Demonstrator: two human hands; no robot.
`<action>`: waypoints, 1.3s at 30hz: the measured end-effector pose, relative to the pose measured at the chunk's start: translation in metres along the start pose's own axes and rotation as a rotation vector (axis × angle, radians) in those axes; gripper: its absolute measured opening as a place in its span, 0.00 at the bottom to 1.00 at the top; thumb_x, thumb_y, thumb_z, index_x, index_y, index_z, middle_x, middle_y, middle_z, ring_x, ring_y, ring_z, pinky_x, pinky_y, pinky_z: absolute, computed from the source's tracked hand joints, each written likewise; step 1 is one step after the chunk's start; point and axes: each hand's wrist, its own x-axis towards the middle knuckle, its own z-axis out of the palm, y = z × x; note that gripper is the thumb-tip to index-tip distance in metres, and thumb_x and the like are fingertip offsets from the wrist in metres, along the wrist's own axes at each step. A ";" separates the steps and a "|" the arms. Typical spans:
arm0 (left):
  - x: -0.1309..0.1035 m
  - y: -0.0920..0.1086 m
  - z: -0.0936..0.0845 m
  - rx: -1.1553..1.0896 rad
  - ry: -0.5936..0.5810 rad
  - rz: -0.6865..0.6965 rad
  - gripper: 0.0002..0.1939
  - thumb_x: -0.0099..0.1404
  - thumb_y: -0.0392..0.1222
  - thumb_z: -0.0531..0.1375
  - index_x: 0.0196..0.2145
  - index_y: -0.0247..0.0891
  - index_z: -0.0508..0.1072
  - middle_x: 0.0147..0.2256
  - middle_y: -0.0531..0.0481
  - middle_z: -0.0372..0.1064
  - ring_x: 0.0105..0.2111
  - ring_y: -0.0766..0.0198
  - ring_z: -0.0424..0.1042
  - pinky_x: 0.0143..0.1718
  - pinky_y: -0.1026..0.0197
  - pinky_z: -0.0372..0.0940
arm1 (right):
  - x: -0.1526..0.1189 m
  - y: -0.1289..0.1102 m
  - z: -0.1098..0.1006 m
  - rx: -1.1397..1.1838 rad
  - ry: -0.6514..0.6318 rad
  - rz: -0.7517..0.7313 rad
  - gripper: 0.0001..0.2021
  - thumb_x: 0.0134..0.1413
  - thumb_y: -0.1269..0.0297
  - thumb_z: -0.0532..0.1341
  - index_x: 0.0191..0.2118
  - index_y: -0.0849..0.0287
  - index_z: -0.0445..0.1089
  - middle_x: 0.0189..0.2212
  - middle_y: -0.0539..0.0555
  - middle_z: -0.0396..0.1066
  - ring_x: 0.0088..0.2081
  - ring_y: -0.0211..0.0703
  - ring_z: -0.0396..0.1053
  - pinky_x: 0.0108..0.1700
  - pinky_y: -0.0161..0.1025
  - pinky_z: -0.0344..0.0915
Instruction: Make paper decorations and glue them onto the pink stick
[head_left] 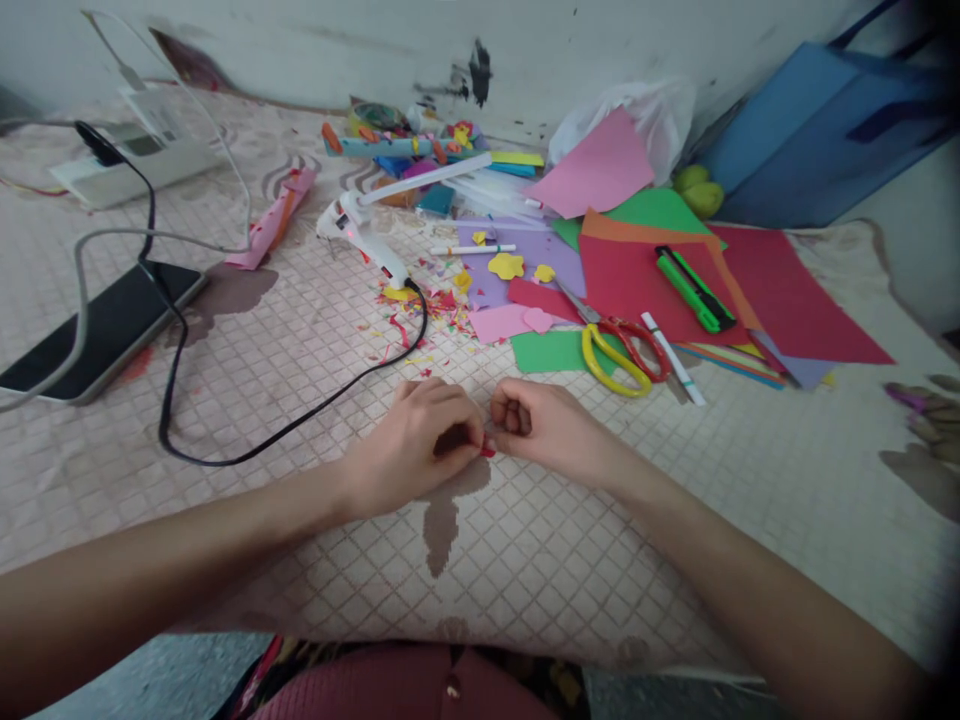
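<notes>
A small red piece (488,447), perhaps paper or foam, is pinched between my two hands just above the patterned tablecloth. My left hand (424,440) grips it from the left with thumb and fingertips. From the right, my right hand (551,425) holds it between thumb and forefinger, its other fingers curled in. Most of the piece is hidden by the fingertips. Beyond the hands lie scraps of coloured paper (442,308), a white glue gun (365,240), and scissors (611,345) with yellow and red handles.
A black cord (300,420) loops left of my hands, near a phone (105,325) and a power strip (135,170). Coloured sheets (630,290) carry a green box cutter (694,288); a white marker (673,358) lies beside them. A blue bag (810,130) stands at the back right.
</notes>
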 end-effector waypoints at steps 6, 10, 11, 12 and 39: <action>-0.018 -0.003 0.001 0.173 -0.003 0.246 0.09 0.66 0.35 0.51 0.40 0.40 0.70 0.41 0.49 0.70 0.44 0.61 0.64 0.48 0.54 0.58 | -0.003 -0.001 0.001 0.032 0.019 0.003 0.06 0.43 0.73 0.60 0.27 0.58 0.61 0.21 0.44 0.61 0.24 0.32 0.59 0.25 0.31 0.52; -0.027 -0.006 -0.001 0.295 0.065 0.435 0.11 0.68 0.35 0.49 0.45 0.35 0.68 0.43 0.46 0.70 0.48 0.59 0.64 0.50 0.52 0.59 | -0.004 -0.001 0.002 0.053 0.024 0.015 0.07 0.43 0.74 0.60 0.26 0.58 0.60 0.21 0.44 0.60 0.23 0.32 0.58 0.25 0.31 0.53; -0.028 -0.006 -0.001 0.324 0.077 0.479 0.12 0.68 0.35 0.48 0.45 0.34 0.67 0.43 0.46 0.71 0.48 0.58 0.64 0.50 0.52 0.59 | -0.004 -0.001 0.002 0.056 0.023 0.020 0.07 0.42 0.74 0.60 0.27 0.58 0.60 0.21 0.44 0.60 0.23 0.32 0.58 0.26 0.31 0.53; -0.029 -0.007 -0.002 0.351 0.082 0.516 0.13 0.68 0.34 0.47 0.46 0.33 0.67 0.43 0.45 0.71 0.48 0.58 0.65 0.50 0.52 0.59 | -0.004 -0.001 0.002 0.058 0.022 0.025 0.07 0.42 0.74 0.60 0.27 0.58 0.61 0.21 0.44 0.60 0.23 0.32 0.58 0.26 0.31 0.53; -0.026 -0.008 -0.003 0.342 -0.013 0.587 0.15 0.69 0.33 0.44 0.47 0.33 0.66 0.48 0.43 0.68 0.51 0.61 0.65 0.54 0.53 0.59 | -0.005 0.004 0.002 0.094 0.018 0.000 0.06 0.45 0.74 0.59 0.29 0.57 0.62 0.21 0.44 0.61 0.24 0.32 0.59 0.26 0.32 0.54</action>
